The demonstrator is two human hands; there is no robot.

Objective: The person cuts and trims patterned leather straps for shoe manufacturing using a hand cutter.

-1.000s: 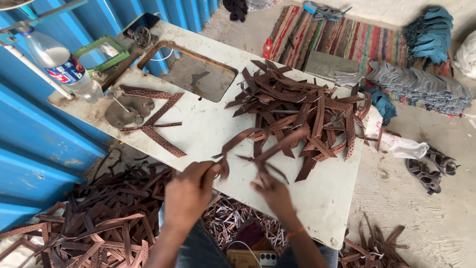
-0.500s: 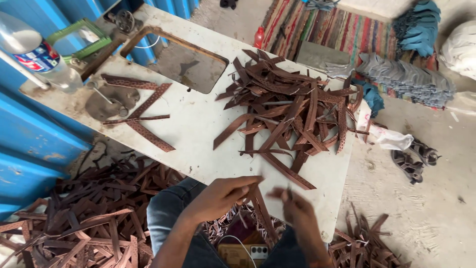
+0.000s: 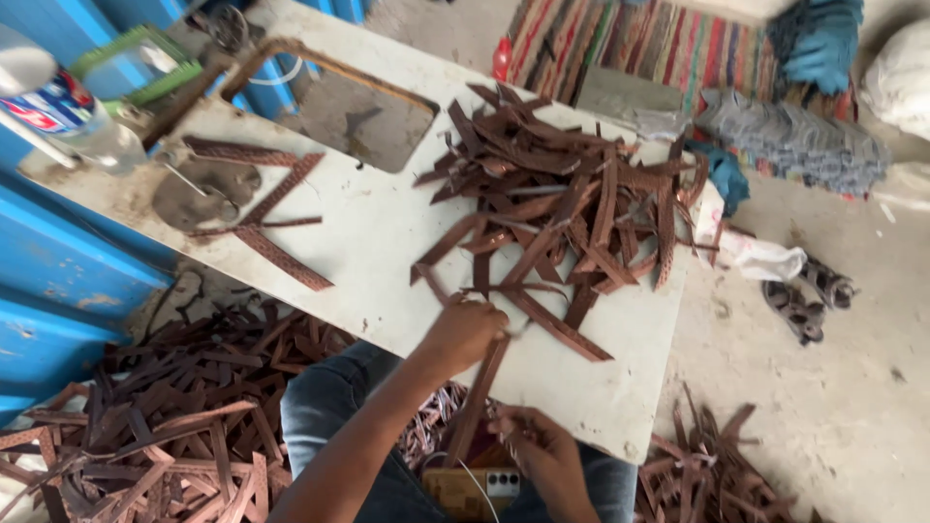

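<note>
Fingers of the left hand (image 3: pixel 463 331) were closed on the upper end of a brown strip (image 3: pixel 479 399), at the near edge of the white table (image 3: pixel 387 232); the right hand (image 3: pixel 535 447), below the edge, seemingly pinched its lower end (partly hidden). Beyond lay a large heap of strips (image 3: pixel 572 208), unsorted; a few strips (image 3: pixel 266 208) sat apart, and many covered the floor pile (image 3: pixel 165 426).

Single head-worn view, looking steeply down from close above the seated person's lap across the white surface (image 3: pixel 387 242) toward the striped rug (image 3: pixel 668 48) and the floor (image 3: pixel 852 407) beyond.
</note>
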